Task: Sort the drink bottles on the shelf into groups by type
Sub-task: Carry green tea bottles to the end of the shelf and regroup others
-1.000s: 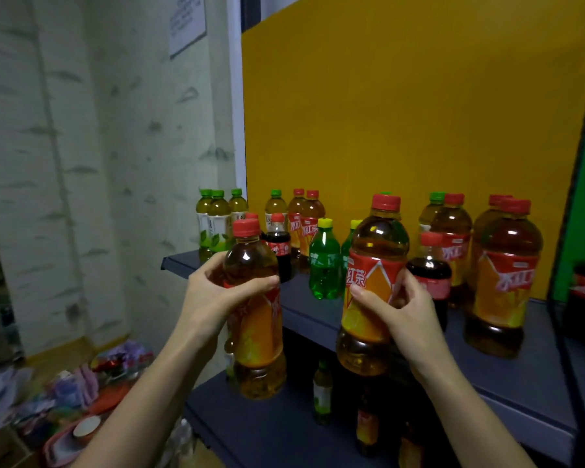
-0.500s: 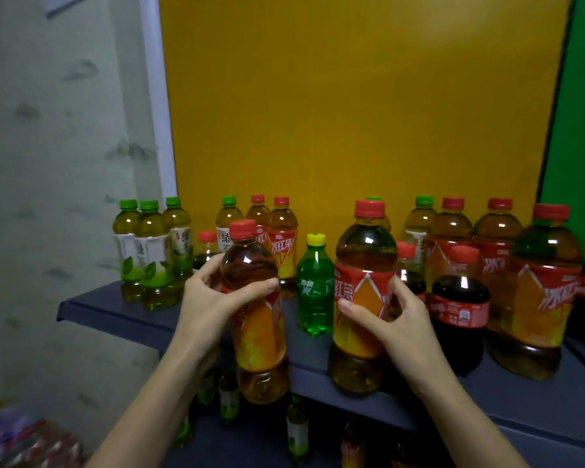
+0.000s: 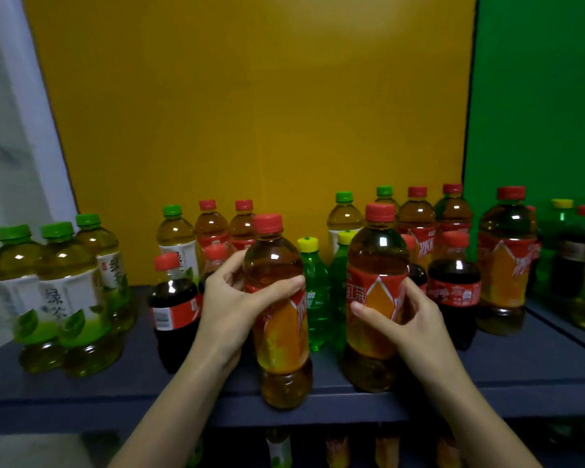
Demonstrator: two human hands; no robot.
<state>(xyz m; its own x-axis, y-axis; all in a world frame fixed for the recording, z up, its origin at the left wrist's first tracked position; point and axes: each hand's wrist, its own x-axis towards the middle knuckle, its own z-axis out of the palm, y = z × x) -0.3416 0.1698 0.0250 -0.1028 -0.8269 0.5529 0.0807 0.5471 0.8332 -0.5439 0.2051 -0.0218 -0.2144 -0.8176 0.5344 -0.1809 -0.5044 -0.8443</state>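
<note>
Two red-capped iced tea bottles are in hand, one each. The left hand (image 3: 237, 298) curls fingers and thumb round the shoulder of the left iced tea bottle (image 3: 281, 332), whose base hangs in front of the shelf (image 3: 115, 393) edge, off the board. The right hand (image 3: 406, 319) clamps its fingers on the label of the right iced tea bottle (image 3: 374, 258), upright at the shelf's front edge; I cannot tell whether its base touches. Holding two matching bottles side by side looks aimed at setting them down together with their kind.

Around them I count:
- at least five more red-capped teas (image 3: 505, 265)
- six green tea bottles (image 3: 58, 282), three clustered far left
- about four cola bottles (image 3: 173, 309), one mostly hidden
- two Sprite bottles (image 3: 314, 298) between the held pair

Bottles at far right are too blurred to count.
</note>
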